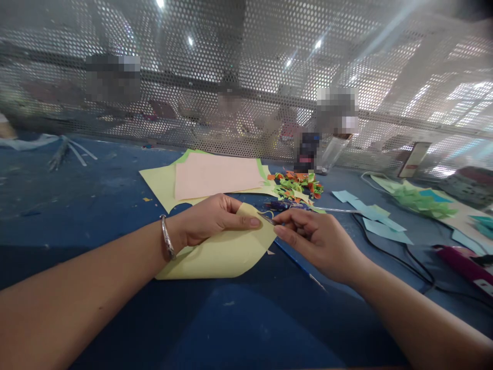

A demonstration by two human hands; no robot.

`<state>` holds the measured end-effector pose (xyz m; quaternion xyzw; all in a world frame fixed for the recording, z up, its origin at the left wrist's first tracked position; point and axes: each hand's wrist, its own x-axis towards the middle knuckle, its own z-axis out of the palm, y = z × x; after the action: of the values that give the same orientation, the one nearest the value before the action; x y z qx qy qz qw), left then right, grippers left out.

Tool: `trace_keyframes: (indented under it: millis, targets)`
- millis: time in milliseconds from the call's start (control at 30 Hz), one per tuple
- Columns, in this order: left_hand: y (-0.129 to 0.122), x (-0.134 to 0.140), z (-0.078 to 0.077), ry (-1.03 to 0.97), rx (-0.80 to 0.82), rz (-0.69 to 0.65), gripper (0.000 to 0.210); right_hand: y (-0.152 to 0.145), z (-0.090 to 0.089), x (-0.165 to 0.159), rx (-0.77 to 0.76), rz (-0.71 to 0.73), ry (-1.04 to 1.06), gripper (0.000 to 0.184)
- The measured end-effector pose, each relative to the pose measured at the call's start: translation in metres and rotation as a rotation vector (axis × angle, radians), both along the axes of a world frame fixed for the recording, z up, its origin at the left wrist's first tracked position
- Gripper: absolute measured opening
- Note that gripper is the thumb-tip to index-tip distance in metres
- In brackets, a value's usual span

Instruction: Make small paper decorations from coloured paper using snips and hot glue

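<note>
My left hand point(215, 218) pinches a pale yellow sheet of paper point(227, 254) between thumb and fingers, close to its upper edge. The sheet bends and its right edge is curved. In my right hand point(314, 234) is a slim metal tool point(267, 218), perhaps small scissors; its handle is hidden by my fingers. The tool's tip touches the paper's edge just right of my left thumb. A thin curl of yellow paper point(266, 212) stands up beside the tip. Under the sheet's right side lies a long blue-handled stick point(298, 262), slanting across the table.
Behind my hands lie pink point(219, 174) and yellow sheets point(157, 185), with orange and green paper scraps point(296, 185) to their right. Light blue paper pieces point(379, 218), a black cable point(400, 264) and a magenta tool point(464, 264) are at the right. A perforated metal screen point(173, 103) borders the table's back.
</note>
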<state>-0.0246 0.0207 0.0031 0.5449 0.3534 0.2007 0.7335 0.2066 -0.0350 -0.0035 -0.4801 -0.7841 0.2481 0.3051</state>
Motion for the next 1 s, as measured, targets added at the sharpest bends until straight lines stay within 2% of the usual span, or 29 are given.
trace_keyframes:
  millis: [633, 1000]
  targets:
    - [0.0005, -0.0003, -0.0045, 0.021, 0.098, -0.072, 0.020, 0.0009, -0.0027, -0.0010, 0.007, 0.006, -0.011, 0.028]
    - [-0.0014, -0.0025, 0.0022, 0.024, 0.023, 0.013, 0.022, 0.0025, -0.0048, 0.0009, -0.001, 0.007, 0.005, 0.027]
